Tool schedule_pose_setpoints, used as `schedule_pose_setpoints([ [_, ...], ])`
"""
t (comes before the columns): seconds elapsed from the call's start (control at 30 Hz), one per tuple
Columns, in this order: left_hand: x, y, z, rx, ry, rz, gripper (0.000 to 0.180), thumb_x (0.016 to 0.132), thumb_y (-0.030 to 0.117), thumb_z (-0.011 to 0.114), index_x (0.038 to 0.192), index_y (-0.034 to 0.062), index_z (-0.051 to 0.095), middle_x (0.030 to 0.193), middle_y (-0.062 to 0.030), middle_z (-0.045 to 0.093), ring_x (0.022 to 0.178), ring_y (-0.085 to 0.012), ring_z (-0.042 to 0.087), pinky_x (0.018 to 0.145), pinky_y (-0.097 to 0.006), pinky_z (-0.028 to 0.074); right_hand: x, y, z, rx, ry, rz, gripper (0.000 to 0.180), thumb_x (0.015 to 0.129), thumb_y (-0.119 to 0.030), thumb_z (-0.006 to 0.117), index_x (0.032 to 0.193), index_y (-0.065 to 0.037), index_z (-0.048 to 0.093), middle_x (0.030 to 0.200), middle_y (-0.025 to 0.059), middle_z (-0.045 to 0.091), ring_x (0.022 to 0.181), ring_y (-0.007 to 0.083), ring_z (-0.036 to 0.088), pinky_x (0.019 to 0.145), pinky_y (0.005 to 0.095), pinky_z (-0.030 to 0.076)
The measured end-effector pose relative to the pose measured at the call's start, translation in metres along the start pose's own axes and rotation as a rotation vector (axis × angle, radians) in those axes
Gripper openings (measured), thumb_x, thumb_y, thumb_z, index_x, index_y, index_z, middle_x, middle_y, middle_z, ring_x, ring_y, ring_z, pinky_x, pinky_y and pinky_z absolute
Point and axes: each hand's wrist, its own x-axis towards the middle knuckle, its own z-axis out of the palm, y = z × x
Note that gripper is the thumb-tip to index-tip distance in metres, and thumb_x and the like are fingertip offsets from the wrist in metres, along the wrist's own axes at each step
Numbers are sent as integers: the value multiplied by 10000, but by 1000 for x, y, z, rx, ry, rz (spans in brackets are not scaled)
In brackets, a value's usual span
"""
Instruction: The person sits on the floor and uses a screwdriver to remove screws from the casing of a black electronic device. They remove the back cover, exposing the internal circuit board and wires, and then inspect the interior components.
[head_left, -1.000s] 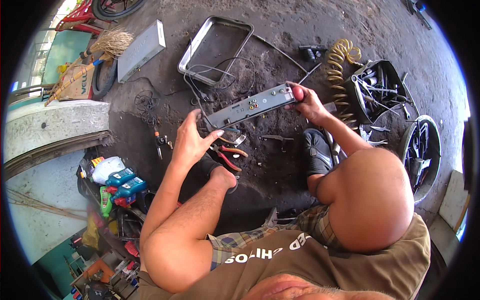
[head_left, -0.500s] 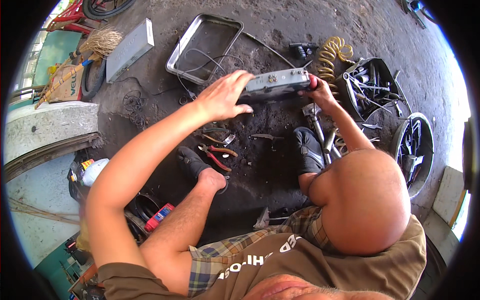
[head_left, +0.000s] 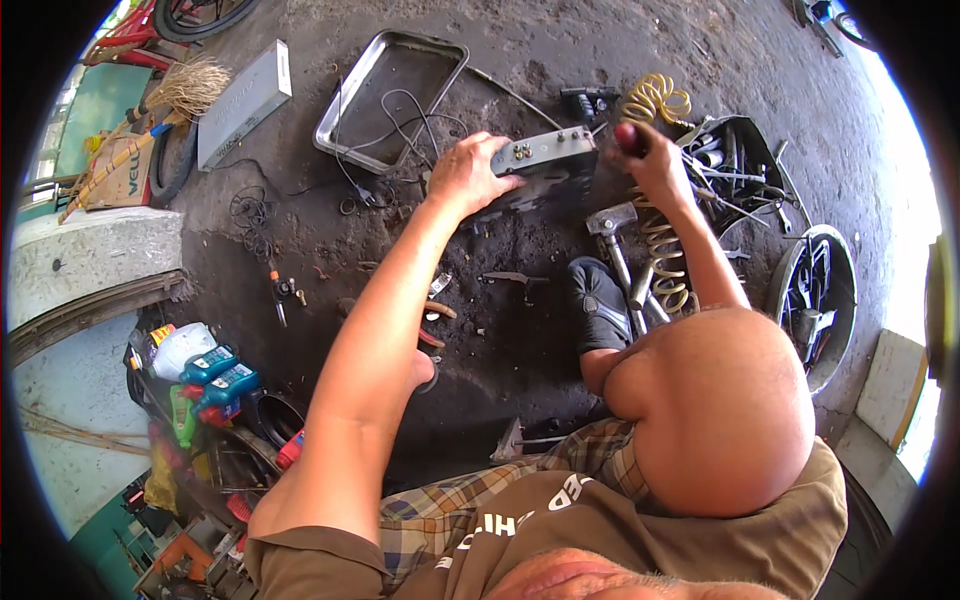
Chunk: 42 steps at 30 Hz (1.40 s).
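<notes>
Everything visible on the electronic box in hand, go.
The electronic box looks metal: a long, narrow grey connector panel faces upward, and a dark, patchy side faces the wearer. A cluster of small round sockets sits left of centre, stubby round connectors toward the right. It slants slightly, right end farther away. The left hand grips its left end; the right hand seems clear. Ground contact can't be told.

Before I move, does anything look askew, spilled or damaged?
Mainly the loose wiring: a dark cable lies tangled on the floor, and thin wires straggle over the metal tray, where they might snag. I see no clear spill, though the floor is dark. No obvious damage shows on the grey box in the left hand.
</notes>
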Motion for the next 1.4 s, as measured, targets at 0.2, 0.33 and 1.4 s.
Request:
schedule_pose_setpoints([
  [0.2, -12, 12, 19, -85, 107, -113, 688, 744, 286, 967, 1346, 55, 727, 1245, -180, 758, 1153, -372, 736, 1035, -442, 569, 8, -103, -48, 247, 168, -91, 444, 990, -410, 792, 1128, 3, 704, 943, 173, 730, 866, 249, 701, 814, 380, 557],
  [0.33, -25, 14, 32, -91, 247, -34, 688, 708, 186, 967, 1337, 60, 719, 1250, -171, 757, 1149, -377, 732, 1049, -447, 560, -2, -138, -44, 160, 148, -252, 390, 965, -361, 826, 1066, -2, 710, 918, 170, 735, 835, 267, 725, 778, 384, 564],
  [1.4, -37, 8, 34, -240, 397, 174, 349, 733, 67, 927, 992, 38, 697, 1229, -125, 772, 1164, -378, 704, 1019, -452, 557, -5, -149, 19, 64, -12, -536, 469, 890, -112, 833, 1294, -32, 607, 1121, 220, 731, 1072, 453, 723, 900, 478, 601],
])
